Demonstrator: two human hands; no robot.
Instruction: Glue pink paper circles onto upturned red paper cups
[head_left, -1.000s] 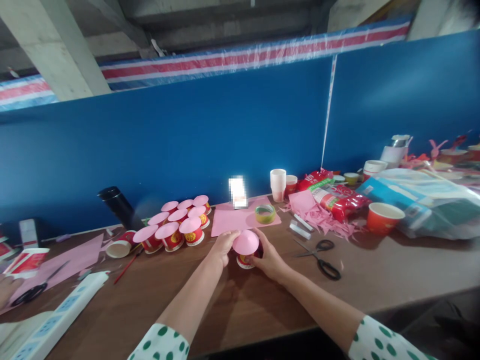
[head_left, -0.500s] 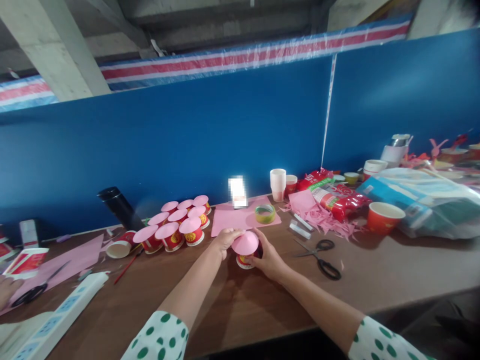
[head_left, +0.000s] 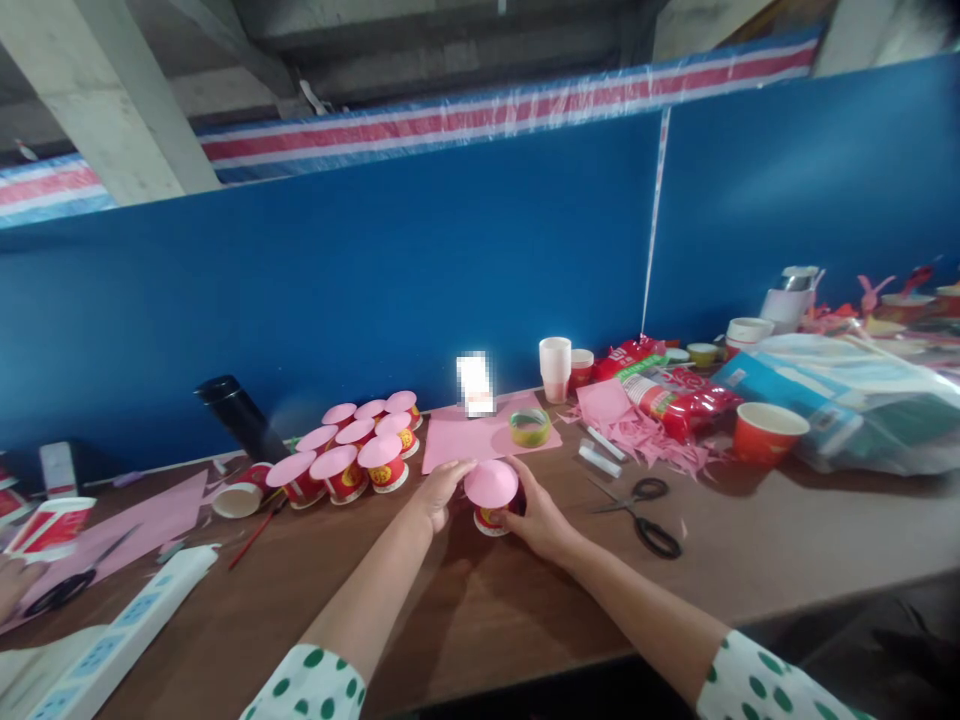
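An upside-down red paper cup (head_left: 489, 519) with gold print stands on the table in front of me, capped by a shallow pink paper cone (head_left: 492, 484). My right hand (head_left: 538, 512) wraps the right side of the cup, thumb low on its wall and fingers up beside the cone. On the other side my left hand (head_left: 442, 493) is loosely open, its fingertips close to the cone's left edge; whether they touch it I cannot tell. To the left stand several similar cups with pink paper tops (head_left: 335, 462).
Black-handled scissors (head_left: 646, 515) lie to the right, below glue sticks (head_left: 600, 460) and pink paper scraps (head_left: 660, 440). A tape roll (head_left: 529, 428) rests on pink paper (head_left: 450, 440). At left are a power strip (head_left: 127, 630) and another person's hand (head_left: 15, 585).
My left hand has shifted slightly left, and its fingers have come off the cone's top edge. The right hand keeps its hold, with the cup almost unmoved.
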